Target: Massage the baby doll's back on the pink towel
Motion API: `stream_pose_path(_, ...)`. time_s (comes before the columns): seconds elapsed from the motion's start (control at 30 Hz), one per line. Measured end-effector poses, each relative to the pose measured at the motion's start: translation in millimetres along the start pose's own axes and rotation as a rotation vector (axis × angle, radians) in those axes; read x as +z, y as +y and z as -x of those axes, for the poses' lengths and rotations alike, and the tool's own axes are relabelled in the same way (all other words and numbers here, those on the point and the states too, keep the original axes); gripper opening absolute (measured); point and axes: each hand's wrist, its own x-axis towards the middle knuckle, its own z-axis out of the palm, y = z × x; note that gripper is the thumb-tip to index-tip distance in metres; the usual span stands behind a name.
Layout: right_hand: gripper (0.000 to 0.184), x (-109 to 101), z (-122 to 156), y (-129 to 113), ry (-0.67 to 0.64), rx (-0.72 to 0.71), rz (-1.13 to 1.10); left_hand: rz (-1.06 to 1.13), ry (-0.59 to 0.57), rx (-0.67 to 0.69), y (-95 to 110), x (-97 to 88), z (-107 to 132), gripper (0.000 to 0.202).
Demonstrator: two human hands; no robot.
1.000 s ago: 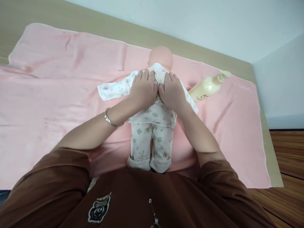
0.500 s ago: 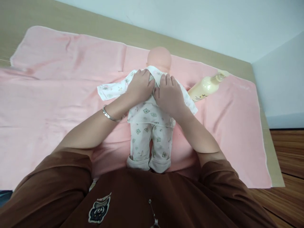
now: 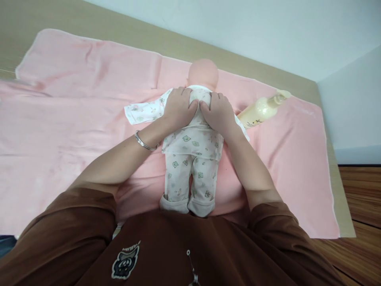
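A baby doll (image 3: 203, 74) lies stretched out, its bald head away from me and no face showing. It wears a white patterned top (image 3: 190, 142) and matching trousers (image 3: 205, 178) with turned-up cuffs. My left hand (image 3: 180, 106) rests on the left part of the doll's upper back, fingers toward its shoulder. Opposite it, my right hand (image 3: 219, 113) lies on the right part. Both thumbs point inward and nearly meet over the middle of the back. Neither palm can be seen, and both hands are open against the cloth.
Under the doll a pink blanket (image 3: 89, 131) with some creases covers much of the wooden table (image 3: 143, 29). A pale yellow pump bottle (image 3: 260, 111) lies on its side by the doll's right sleeve. White walls (image 3: 238, 24) stand behind; wooden flooring (image 3: 363, 194) shows at right.
My right hand has shifted outward and its thumb now angles up beside the left one. The bunched cloth at the doll's upper back now lies flatter. The view has moved slightly.
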Motion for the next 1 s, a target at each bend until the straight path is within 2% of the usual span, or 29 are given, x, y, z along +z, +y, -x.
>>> stream_pose_path(0.17, 0.041, 8, -3, 3, 0.041, 0.003, 0.018, 0.063, 0.096, -0.041, -4, 8.0, 0, 0.034)
stream_pose_path(0.47, 0.038, 9, -4, 4, 0.055, 0.019, 0.003, 0.056, 0.137, -0.092, -4, 9.7, 0, 0.019)
stream_pose_path(0.63, 0.04, 15, -4, 5, 0.105, 0.026, -0.022, 0.062, 0.086, -0.099, -3, 3.7, 3, 0.023)
stream_pose_path(0.77, 0.047, 18, -4, 6, 0.127, 0.042, -0.024, 0.124, 0.117, -0.052, -6, 2.1, 6, 0.027)
stream_pose_path(1.0, 0.052, 8, 8, -1, 0.097, 0.031, -0.001, 0.119, 0.151, -0.032, -8, 2.8, 6, 0.024)
